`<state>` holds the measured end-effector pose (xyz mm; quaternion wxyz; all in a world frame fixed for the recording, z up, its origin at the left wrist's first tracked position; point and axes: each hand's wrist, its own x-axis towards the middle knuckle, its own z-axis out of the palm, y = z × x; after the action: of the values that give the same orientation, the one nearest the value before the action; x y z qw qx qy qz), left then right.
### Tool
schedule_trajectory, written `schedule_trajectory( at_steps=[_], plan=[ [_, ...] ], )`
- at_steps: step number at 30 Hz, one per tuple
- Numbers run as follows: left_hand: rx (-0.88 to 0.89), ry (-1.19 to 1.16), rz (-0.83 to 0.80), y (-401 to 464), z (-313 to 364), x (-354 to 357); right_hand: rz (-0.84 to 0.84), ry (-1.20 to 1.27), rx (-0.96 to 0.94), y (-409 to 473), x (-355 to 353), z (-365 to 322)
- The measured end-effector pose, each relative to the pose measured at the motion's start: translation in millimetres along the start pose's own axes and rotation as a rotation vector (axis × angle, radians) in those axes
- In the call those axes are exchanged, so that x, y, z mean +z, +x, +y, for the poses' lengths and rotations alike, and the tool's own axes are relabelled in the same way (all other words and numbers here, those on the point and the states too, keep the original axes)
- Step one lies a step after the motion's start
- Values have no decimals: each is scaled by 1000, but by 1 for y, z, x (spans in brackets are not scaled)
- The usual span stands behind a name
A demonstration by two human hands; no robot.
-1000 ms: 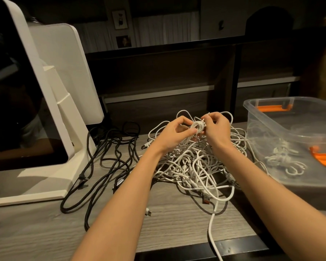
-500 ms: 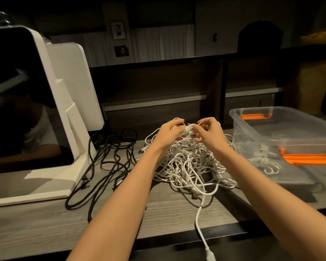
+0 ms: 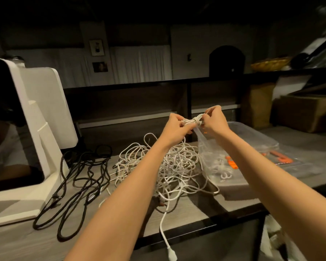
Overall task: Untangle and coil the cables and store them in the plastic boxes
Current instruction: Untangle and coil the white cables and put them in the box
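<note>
coiled white cable [image 3: 193, 120] gripped between both hands — left hand [image 3: 175, 127], right hand [image 3: 214, 120]

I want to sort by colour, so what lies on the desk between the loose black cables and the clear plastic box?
In the head view, the tangled pile of white cables lies between the black cables and the clear plastic box.

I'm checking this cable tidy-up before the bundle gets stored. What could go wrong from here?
1. The coiled white cable, held by the left hand and right hand, might loosen if either grip slips before it reaches the plastic box.
2. One white cable end hangs over the table edge; it could drag the white cable tangle off.
</note>
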<state>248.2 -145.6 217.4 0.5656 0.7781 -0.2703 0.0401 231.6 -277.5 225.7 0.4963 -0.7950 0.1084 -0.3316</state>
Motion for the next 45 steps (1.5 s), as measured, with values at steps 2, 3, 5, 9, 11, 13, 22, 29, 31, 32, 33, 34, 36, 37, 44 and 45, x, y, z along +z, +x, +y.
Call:
schedule_trajectory(
  at_steps=[2,3,5,9,11,13,22,29,31,32,33,34,36,37,44,45],
  plan=[
    [6,45,-20,2,3,18,23,-26,9,4,-14,8],
    [9,66,-38,3,4,27,33,-23,24,7,-22,12],
    [16,110,-65,4,8,42,51,-34,50,14,-33,20],
    [20,196,-85,10,6,55,-68,-278,134,23,-46,34],
    [10,206,-58,12,1,55,-247,-391,179,19,-47,37],
    [-3,186,-20,14,-3,52,-404,-484,203,13,-45,36],
    [-110,109,72,7,-8,14,-327,-519,-22,8,-16,10],
    [-209,183,34,-15,-3,-18,-509,-242,-51,-16,5,-19],
    [-242,204,20,-21,-5,-26,-583,-249,-37,-20,11,-22],
    [-262,214,5,-24,-7,-30,-628,-257,-28,-23,14,-24],
    [-285,219,-15,-27,-8,-33,-678,-253,-12,-25,16,-25],
    [-308,225,-41,-30,-10,-36,-734,-245,8,-27,19,-25],
    [-354,244,-89,-36,-17,-40,-857,-270,34,-33,25,-23],
    [-373,253,-107,-39,-20,-41,-911,-305,40,-36,28,-21],
    [-455,195,-99,-46,-50,-47,-856,-526,-23,-42,66,4],
    [-453,182,-79,-45,-52,-47,-825,-542,-42,-41,70,8]
  ],
)
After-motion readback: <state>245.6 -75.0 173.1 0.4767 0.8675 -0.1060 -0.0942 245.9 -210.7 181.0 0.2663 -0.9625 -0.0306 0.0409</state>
